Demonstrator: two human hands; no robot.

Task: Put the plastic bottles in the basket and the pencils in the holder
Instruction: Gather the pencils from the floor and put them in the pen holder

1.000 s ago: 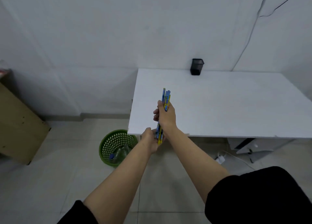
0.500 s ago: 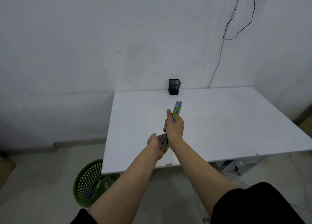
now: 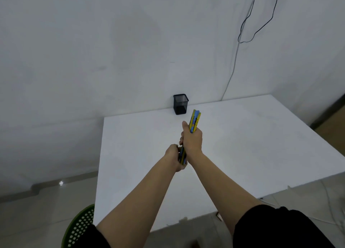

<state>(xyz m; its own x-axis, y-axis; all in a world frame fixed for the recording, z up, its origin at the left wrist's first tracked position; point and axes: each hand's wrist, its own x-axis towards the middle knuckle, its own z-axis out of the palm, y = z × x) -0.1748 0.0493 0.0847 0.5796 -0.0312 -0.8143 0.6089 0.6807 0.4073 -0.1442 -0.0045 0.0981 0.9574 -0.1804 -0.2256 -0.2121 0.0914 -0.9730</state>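
Observation:
A bundle of blue and yellow pencils point(image 3: 194, 120) stands nearly upright above the white table point(image 3: 242, 145). My right hand point(image 3: 192, 140) is wrapped around the bundle's middle. My left hand point(image 3: 174, 157) cups the lower ends of the pencils just below. A black mesh holder point(image 3: 180, 104) stands at the table's far edge against the wall, a short way beyond the pencil tips. The green basket point(image 3: 79, 227) sits on the floor at the table's near left corner; its inside is hidden by the table and my left arm.
A white wall rises behind the table, with a black cable point(image 3: 248, 23) hanging at the upper right. Tiled floor lies left of the table. A brown object point(image 3: 334, 117) shows at the right edge.
My view and both hands have moved forward over the table, bringing the pencil bundle closer to the holder. The basket has slipped mostly out of view at the lower left.

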